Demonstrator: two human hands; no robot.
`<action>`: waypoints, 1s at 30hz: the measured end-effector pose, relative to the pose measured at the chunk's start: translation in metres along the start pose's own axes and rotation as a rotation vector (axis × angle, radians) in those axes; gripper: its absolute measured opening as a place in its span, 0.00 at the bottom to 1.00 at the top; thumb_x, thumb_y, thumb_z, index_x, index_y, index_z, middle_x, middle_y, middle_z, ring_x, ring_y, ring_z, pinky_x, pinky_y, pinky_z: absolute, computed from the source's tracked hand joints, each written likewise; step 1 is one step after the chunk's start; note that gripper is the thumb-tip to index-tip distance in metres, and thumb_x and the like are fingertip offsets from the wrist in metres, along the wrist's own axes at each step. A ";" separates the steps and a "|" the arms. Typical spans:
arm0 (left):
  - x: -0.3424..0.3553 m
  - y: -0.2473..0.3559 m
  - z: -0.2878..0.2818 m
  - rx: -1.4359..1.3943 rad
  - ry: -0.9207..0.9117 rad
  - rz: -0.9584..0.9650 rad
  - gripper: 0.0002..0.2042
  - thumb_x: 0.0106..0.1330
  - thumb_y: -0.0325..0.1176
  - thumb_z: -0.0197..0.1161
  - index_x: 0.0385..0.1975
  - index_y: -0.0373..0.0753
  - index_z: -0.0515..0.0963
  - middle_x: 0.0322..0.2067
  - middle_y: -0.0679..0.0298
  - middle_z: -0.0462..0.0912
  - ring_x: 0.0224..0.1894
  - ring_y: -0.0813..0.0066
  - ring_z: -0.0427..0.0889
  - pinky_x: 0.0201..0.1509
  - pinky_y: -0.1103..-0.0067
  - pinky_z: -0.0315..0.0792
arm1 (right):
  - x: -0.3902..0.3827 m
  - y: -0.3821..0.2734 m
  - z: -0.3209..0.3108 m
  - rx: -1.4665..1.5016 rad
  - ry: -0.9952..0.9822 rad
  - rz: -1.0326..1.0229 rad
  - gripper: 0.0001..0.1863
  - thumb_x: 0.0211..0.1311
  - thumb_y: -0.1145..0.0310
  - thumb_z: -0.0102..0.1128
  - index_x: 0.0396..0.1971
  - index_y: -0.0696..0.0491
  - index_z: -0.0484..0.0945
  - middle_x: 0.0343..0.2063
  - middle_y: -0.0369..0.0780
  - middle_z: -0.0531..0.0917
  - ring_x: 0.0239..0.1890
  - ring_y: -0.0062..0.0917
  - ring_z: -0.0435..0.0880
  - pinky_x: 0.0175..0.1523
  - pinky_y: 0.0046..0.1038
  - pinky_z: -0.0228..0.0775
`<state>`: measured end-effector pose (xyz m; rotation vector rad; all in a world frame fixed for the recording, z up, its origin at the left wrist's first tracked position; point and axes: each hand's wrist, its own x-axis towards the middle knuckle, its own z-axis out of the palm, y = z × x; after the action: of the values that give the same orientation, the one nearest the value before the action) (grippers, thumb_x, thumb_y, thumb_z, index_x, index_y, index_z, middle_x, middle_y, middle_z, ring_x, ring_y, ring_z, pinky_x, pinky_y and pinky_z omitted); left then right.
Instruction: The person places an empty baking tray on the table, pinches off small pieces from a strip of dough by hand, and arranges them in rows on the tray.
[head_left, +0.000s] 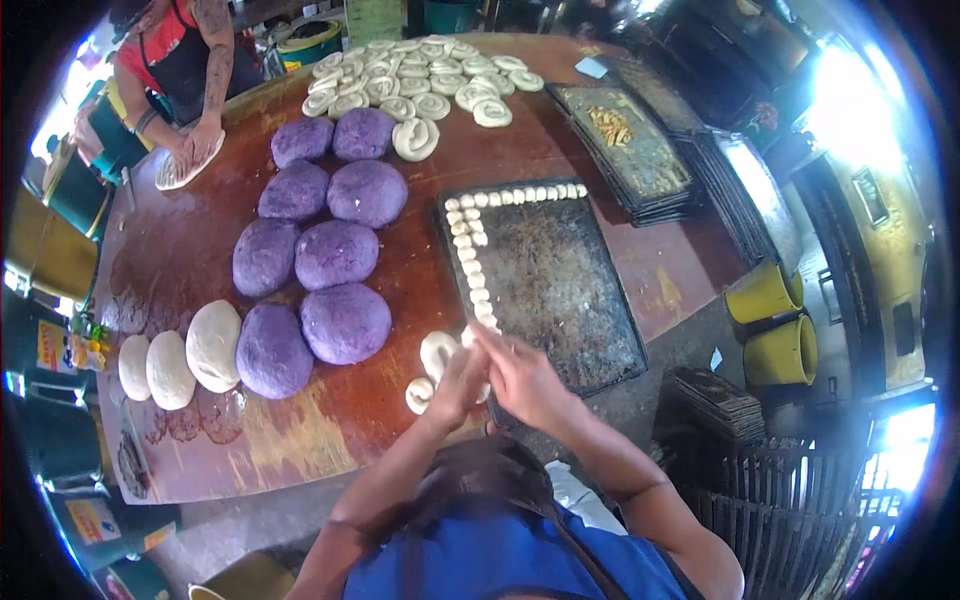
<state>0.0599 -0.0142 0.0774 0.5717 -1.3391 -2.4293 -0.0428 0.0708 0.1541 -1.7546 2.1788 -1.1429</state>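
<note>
My left hand and my right hand meet at the lower left edge of a dark baking tray, both with curled fingers on white dough that is mostly hidden between them. Small white dough balls line the tray's top and left sides. Coiled white dough lies on the table just left of my hands. Farther left sit several large purple dough mounds and white dough lumps.
Dough coils cover the table's back. Stacked baking trays stand at the back right, yellow buckets and slatted racks beyond the right edge. Another person at the back left presses flat dough.
</note>
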 end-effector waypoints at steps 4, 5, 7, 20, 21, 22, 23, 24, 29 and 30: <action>0.001 0.029 0.007 0.472 -0.186 -0.039 0.13 0.72 0.30 0.49 0.52 0.34 0.71 0.35 0.64 0.78 0.35 0.75 0.76 0.39 0.77 0.72 | 0.010 0.002 -0.025 -0.107 0.120 0.098 0.12 0.58 0.69 0.62 0.41 0.56 0.76 0.33 0.44 0.82 0.28 0.33 0.85 0.30 0.33 0.78; -0.005 0.038 0.022 0.600 -0.125 0.219 0.11 0.69 0.25 0.47 0.47 0.35 0.72 0.30 0.65 0.76 0.30 0.77 0.75 0.33 0.79 0.71 | 0.019 0.005 -0.016 -0.097 0.107 0.040 0.09 0.57 0.68 0.64 0.31 0.56 0.75 0.28 0.43 0.81 0.23 0.31 0.82 0.27 0.28 0.74; -0.008 0.039 0.019 0.436 -0.100 0.004 0.09 0.69 0.25 0.47 0.45 0.35 0.72 0.28 0.65 0.75 0.27 0.77 0.74 0.30 0.79 0.70 | 0.024 0.015 -0.019 0.135 -0.024 0.075 0.08 0.56 0.68 0.65 0.28 0.56 0.75 0.26 0.42 0.81 0.22 0.28 0.81 0.27 0.25 0.72; 0.007 0.034 0.005 -0.335 0.317 -0.086 0.07 0.69 0.30 0.51 0.39 0.35 0.76 0.27 0.69 0.75 0.28 0.82 0.72 0.34 0.83 0.69 | 0.115 0.211 0.070 0.019 0.110 0.017 0.13 0.59 0.65 0.64 0.39 0.58 0.76 0.31 0.45 0.82 0.28 0.27 0.84 0.28 0.28 0.75; 0.017 0.032 -0.003 -0.372 0.453 0.020 0.07 0.70 0.30 0.50 0.39 0.37 0.74 0.24 0.69 0.71 0.26 0.83 0.69 0.30 0.83 0.67 | 0.114 0.204 0.066 -0.083 0.065 0.050 0.18 0.59 0.63 0.65 0.44 0.58 0.76 0.34 0.46 0.83 0.31 0.29 0.85 0.31 0.30 0.77; 0.027 0.034 -0.009 -0.393 0.593 0.135 0.07 0.70 0.31 0.48 0.38 0.38 0.73 0.21 0.70 0.67 0.24 0.85 0.67 0.26 0.84 0.65 | 0.112 0.187 0.056 -0.078 0.065 0.050 0.18 0.59 0.63 0.65 0.44 0.58 0.76 0.34 0.46 0.83 0.31 0.29 0.85 0.31 0.30 0.77; 0.031 0.025 -0.021 -0.068 0.681 0.107 0.09 0.71 0.33 0.47 0.45 0.37 0.71 0.25 0.69 0.71 0.27 0.84 0.69 0.29 0.82 0.68 | 0.110 0.158 0.042 0.037 -0.037 0.171 0.17 0.58 0.64 0.65 0.44 0.57 0.75 0.34 0.46 0.81 0.32 0.34 0.83 0.35 0.33 0.76; 0.035 0.013 -0.030 0.251 0.742 0.074 0.14 0.72 0.34 0.46 0.51 0.35 0.69 0.28 0.68 0.75 0.30 0.83 0.71 0.32 0.80 0.71 | 0.103 0.131 0.024 0.137 -0.135 0.300 0.17 0.58 0.65 0.65 0.44 0.57 0.74 0.34 0.46 0.80 0.33 0.39 0.82 0.38 0.37 0.75; -0.014 0.039 0.015 0.822 -0.047 0.365 0.24 0.69 0.32 0.55 0.63 0.38 0.61 0.47 0.56 0.79 0.46 0.68 0.80 0.51 0.77 0.75 | 0.018 0.027 -0.044 0.251 -0.269 -0.167 0.20 0.56 0.63 0.68 0.46 0.55 0.76 0.28 0.43 0.83 0.30 0.28 0.84 0.33 0.28 0.76; -0.018 0.038 0.015 0.767 -0.106 0.345 0.22 0.69 0.31 0.54 0.62 0.36 0.63 0.48 0.55 0.78 0.46 0.69 0.80 0.52 0.76 0.74 | 0.009 0.024 -0.042 0.239 -0.201 -0.137 0.19 0.55 0.66 0.67 0.46 0.55 0.76 0.29 0.43 0.83 0.32 0.29 0.84 0.35 0.29 0.77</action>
<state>0.0710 -0.0149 0.1209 0.3304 -2.2064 -1.6445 -0.0862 0.0836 0.1725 -1.8451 1.7549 -1.1443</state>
